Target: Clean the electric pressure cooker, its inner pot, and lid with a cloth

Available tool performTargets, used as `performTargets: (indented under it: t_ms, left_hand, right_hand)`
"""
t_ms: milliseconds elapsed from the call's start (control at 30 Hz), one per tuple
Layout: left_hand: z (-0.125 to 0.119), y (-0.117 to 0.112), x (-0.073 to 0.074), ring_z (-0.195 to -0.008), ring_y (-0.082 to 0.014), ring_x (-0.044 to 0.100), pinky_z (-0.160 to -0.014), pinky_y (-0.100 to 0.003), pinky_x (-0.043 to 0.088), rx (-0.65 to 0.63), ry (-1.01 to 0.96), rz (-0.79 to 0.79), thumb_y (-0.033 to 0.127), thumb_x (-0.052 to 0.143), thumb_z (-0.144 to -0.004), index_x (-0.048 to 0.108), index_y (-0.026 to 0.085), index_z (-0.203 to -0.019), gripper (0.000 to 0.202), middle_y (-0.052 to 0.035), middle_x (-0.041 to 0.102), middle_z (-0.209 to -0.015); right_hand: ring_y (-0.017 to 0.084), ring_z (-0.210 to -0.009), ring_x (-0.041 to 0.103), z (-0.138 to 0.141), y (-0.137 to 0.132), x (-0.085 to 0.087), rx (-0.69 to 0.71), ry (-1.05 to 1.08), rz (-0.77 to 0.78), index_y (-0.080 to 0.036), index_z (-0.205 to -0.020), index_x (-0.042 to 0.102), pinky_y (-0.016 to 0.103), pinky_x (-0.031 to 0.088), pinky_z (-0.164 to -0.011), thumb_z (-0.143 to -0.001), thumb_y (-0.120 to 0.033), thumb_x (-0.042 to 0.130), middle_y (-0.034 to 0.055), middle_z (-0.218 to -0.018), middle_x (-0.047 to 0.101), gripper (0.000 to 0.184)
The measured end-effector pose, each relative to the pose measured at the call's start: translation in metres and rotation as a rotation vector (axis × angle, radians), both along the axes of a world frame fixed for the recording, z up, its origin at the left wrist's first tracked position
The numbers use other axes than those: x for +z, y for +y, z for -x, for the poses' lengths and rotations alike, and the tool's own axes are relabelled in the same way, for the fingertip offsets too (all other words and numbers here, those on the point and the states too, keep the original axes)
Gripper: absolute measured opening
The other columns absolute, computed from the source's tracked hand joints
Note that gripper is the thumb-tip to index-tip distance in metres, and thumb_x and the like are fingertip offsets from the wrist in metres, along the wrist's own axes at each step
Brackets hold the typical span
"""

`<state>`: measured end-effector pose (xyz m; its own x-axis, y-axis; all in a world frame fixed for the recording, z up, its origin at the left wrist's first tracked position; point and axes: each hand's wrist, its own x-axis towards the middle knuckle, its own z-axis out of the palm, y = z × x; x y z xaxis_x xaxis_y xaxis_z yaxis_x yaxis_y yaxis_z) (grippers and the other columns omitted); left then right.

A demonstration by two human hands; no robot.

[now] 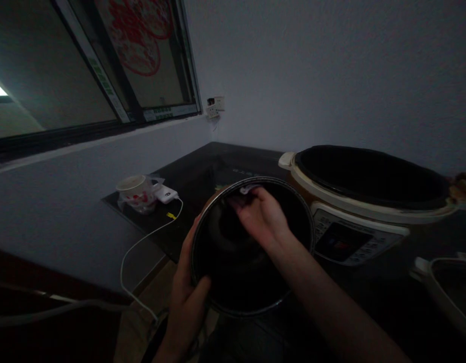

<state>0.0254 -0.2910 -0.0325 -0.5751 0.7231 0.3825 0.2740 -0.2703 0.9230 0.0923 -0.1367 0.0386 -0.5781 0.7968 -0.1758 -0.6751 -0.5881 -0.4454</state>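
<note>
A round dark inner pot (236,267) is tilted in front of me, its opening facing me. My left hand (189,287) grips its left side, with the thumb over the rim and the fingers behind the wall. Inside the pot, my right hand (261,214) presses a pale cloth (248,189) against the upper wall, close to the rim. Most of the cloth is hidden by the fingers, and the dim light blurs its edges.
A large cooker (353,217) with a black interior stands at right, a smaller pale-rimmed pot (444,282) nearer. On the black tabletop (202,164) at left are a plastic-wrapped mug (136,192) and a white charger (167,193), its cable (122,267) hanging down. Wall sockets (216,105) are behind.
</note>
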Motion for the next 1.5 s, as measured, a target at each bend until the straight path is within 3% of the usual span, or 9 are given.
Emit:
performTargets:
  t_ms: [200,367,533,633,867,933,1033,1200,1500]
  left_hand:
    - [-0.005,0.004,0.002,-0.144,-0.028,0.031,-0.119,-0.044,0.026,-0.002,0.009,-0.007,0.023,0.061,-0.085,0.044,0.036,-0.143,0.062,0.0023,0.042,-0.153]
    - [-0.005,0.004,0.002,-0.144,-0.0259,0.03,-0.12,-0.041,0.024,-0.037,0.033,-0.025,0.018,0.059,-0.084,0.043,0.038,-0.143,0.064,0.0041,0.041,-0.153]
    - [-0.001,0.007,0.0,-0.144,-0.0255,0.032,-0.119,-0.04,0.026,-0.008,0.008,-0.015,0.011,0.055,-0.08,0.044,0.037,-0.142,0.068,0.004,0.043,-0.152]
    - [0.001,0.009,-0.001,-0.143,-0.0258,0.033,-0.119,-0.04,0.028,0.016,-0.013,-0.004,0.009,0.056,-0.079,0.044,0.036,-0.143,0.071,0.0033,0.044,-0.151]
    - [0.004,0.007,-0.005,-0.144,-0.0269,0.031,-0.119,-0.04,0.026,0.005,-0.034,-0.005,0.015,0.062,-0.08,0.044,0.037,-0.143,0.068,0.0036,0.043,-0.152]
    - [0.004,0.007,-0.005,-0.144,-0.0272,0.032,-0.119,-0.04,0.027,0.007,-0.051,0.006,0.016,0.062,-0.08,0.043,0.037,-0.143,0.069,0.0033,0.043,-0.152]
    - [0.004,0.007,-0.004,-0.143,-0.0282,0.032,-0.119,-0.042,0.026,0.006,-0.063,0.015,0.015,0.061,-0.08,0.044,0.034,-0.143,0.068,0.0017,0.044,-0.151]
    - [0.006,0.01,-0.003,-0.143,-0.027,0.034,-0.119,-0.042,0.026,0.013,-0.089,-0.001,0.012,0.059,-0.076,0.047,0.034,-0.141,0.07,0.0021,0.047,-0.149]
    - [0.014,0.011,0.004,-0.143,-0.0301,0.032,-0.117,-0.045,0.029,-0.11,-0.013,-0.029,0.03,0.062,-0.083,0.042,0.034,-0.144,0.065,-0.0007,0.04,-0.154]
  right_hand:
    - [0.017,-0.085,0.063,-0.021,0.015,-0.003,-0.162,0.038,-0.03,-0.024,-0.071,0.055,0.038,0.049,-0.094,-0.081,-0.018,0.039,0.0006,-0.078,0.066,0.02]
    - [0.015,-0.084,0.061,0.005,-0.018,0.0,-0.049,0.015,-0.094,-0.024,-0.073,0.055,0.032,0.047,-0.095,-0.08,-0.02,0.044,-0.0021,-0.078,0.064,0.013]
    - [0.018,-0.098,0.058,0.018,-0.061,-0.029,0.13,-0.3,-0.411,-0.022,-0.091,0.061,0.032,0.04,-0.098,-0.081,-0.033,0.052,0.0001,-0.093,0.067,0.018]
    - [0.017,-0.095,0.058,0.015,-0.072,-0.036,0.18,-0.413,-0.491,-0.022,-0.088,0.061,0.032,0.039,-0.098,-0.079,-0.032,0.053,-0.0005,-0.09,0.065,0.016]
    - [0.017,-0.098,0.061,0.003,-0.033,0.016,-0.003,-0.069,-0.214,-0.023,-0.077,0.055,0.033,0.048,-0.091,-0.081,-0.025,0.045,0.0008,-0.089,0.067,0.011]
    - [0.016,-0.103,0.06,0.004,-0.029,0.021,-0.073,-0.04,-0.161,-0.023,-0.078,0.055,0.032,0.048,-0.092,-0.084,-0.024,0.042,0.0001,-0.092,0.068,0.014]
    - [0.017,-0.107,0.059,0.012,-0.041,0.009,-0.05,-0.153,-0.207,-0.023,-0.087,0.058,0.034,0.045,-0.097,-0.087,-0.03,0.044,0.0,-0.1,0.067,0.016]
    - [0.018,-0.108,0.058,0.022,-0.066,-0.026,0.096,-0.363,-0.441,-0.02,-0.099,0.063,0.033,0.039,-0.103,-0.088,-0.033,0.051,0.0015,-0.105,0.068,0.021]
    - [0.02,-0.111,0.06,-0.008,-0.064,-0.063,0.43,-0.612,-0.772,-0.016,-0.109,0.067,0.035,0.039,-0.103,-0.097,-0.035,0.036,0.0064,-0.109,0.07,0.038]
